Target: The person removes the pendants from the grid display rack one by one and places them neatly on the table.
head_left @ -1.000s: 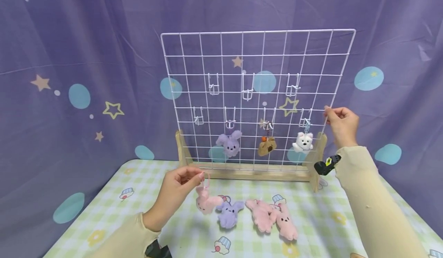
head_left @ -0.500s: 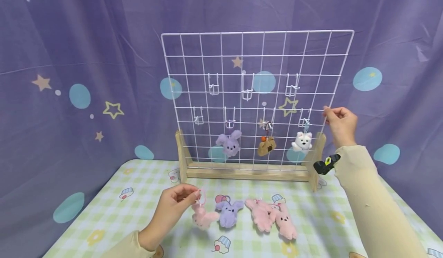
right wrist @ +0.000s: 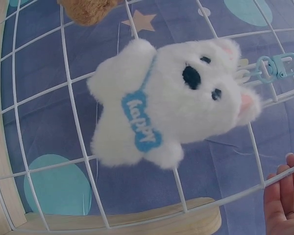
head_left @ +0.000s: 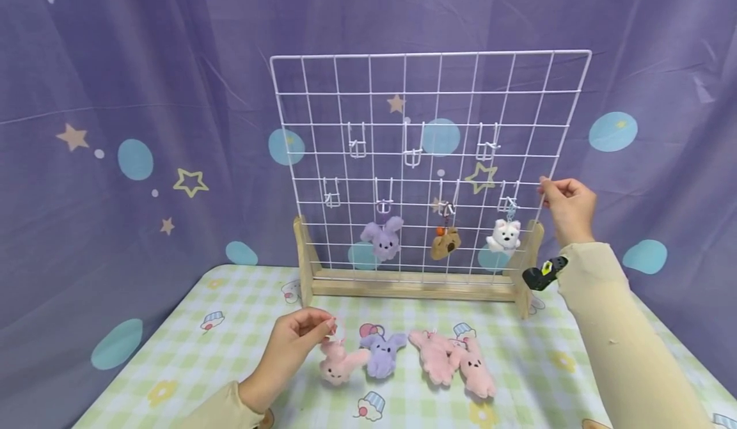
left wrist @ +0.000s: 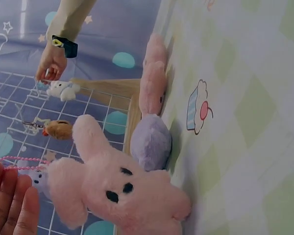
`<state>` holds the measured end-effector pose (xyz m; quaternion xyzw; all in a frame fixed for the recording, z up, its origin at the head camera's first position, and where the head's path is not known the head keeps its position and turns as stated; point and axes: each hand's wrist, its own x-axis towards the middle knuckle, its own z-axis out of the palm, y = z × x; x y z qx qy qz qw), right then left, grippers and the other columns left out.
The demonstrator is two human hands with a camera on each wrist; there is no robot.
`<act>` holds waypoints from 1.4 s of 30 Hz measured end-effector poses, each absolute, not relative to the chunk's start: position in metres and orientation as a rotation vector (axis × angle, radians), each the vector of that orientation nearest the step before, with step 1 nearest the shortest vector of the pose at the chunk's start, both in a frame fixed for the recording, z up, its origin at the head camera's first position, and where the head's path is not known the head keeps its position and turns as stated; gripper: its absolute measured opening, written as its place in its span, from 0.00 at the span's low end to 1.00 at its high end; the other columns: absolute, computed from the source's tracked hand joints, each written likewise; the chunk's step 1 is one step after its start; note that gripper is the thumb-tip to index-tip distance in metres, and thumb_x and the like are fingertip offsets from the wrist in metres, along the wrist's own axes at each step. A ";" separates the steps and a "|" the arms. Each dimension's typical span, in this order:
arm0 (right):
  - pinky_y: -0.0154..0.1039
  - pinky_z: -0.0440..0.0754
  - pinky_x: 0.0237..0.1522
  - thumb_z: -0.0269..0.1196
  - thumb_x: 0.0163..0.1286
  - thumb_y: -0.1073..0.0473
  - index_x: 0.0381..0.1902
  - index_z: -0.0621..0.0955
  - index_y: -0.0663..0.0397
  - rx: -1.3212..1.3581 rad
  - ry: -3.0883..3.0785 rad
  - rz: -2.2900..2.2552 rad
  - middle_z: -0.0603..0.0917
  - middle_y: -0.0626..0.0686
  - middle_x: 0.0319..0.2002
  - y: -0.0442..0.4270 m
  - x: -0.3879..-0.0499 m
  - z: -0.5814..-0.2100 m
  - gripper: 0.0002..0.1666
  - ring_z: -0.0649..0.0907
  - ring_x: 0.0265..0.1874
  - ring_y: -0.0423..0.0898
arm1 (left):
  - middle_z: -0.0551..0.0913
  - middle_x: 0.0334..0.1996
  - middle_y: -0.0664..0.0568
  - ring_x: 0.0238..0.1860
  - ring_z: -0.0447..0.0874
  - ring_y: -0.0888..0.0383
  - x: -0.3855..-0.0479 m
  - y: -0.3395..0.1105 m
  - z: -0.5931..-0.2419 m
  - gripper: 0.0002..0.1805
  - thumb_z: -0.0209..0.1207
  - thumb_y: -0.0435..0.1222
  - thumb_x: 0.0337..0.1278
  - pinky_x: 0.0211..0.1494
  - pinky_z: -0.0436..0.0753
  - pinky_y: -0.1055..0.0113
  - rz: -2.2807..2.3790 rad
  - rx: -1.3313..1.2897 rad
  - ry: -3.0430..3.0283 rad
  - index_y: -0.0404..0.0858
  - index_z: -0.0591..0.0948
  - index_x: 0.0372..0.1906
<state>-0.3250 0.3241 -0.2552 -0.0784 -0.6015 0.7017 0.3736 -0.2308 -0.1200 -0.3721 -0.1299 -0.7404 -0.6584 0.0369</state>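
Observation:
My left hand (head_left: 290,349) pinches the pink bead chain (left wrist: 27,159) of a pink plush bunny (head_left: 336,366). The bunny hangs just above the tablecloth or touches it; I cannot tell which. Its face (left wrist: 120,188) shows in the left wrist view. At the right, my right hand (head_left: 570,206) grips the side wire of a white grid rack (head_left: 430,54). Beside that hand, a white plush dog (right wrist: 186,93) dangles from a hook by a light-blue clasp (right wrist: 279,67). A purple bunny (head_left: 382,238) and a brown plush (head_left: 446,245) hang along the same row.
On the checked tablecloth (head_left: 190,378) lie a purple bunny (head_left: 382,357) and two pink plushes (head_left: 435,358), right of the held bunny. Bare hooks (head_left: 356,146) include several on the grid. Wooden feet (head_left: 303,259) support the rack before a purple curtain (head_left: 115,52).
My left hand has come down toward the table and slightly left with the pink bunny, whose face has turned more into view. The right hand has stayed on the grid's edge.

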 end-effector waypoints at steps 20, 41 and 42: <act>0.22 0.75 0.24 0.66 0.61 0.62 0.20 0.77 0.53 -0.233 -1.594 1.772 0.82 0.39 0.17 0.326 -0.324 -0.256 0.12 0.77 0.18 0.35 | 0.84 0.31 0.42 0.30 0.81 0.61 -0.251 -0.107 -0.379 0.07 0.59 0.24 0.54 0.38 0.83 0.67 -2.069 -0.398 -2.249 0.24 0.80 0.38; 0.22 0.75 0.21 0.66 0.60 0.64 0.17 0.77 0.53 -0.207 -1.536 1.787 0.82 0.41 0.15 0.323 -0.324 -0.256 0.13 0.77 0.16 0.35 | 0.84 0.31 0.41 0.30 0.81 0.63 -0.264 -0.096 -0.384 0.10 0.61 0.27 0.55 0.38 0.82 0.70 -2.063 -0.460 -2.321 0.22 0.79 0.39; 0.22 0.75 0.21 0.66 0.60 0.65 0.17 0.77 0.53 -0.199 -1.525 1.795 0.82 0.41 0.15 0.323 -0.324 -0.256 0.13 0.77 0.16 0.35 | 0.84 0.31 0.41 0.30 0.81 0.63 -0.265 -0.095 -0.385 0.10 0.61 0.27 0.54 0.38 0.82 0.70 -2.059 -0.468 -2.326 0.22 0.79 0.39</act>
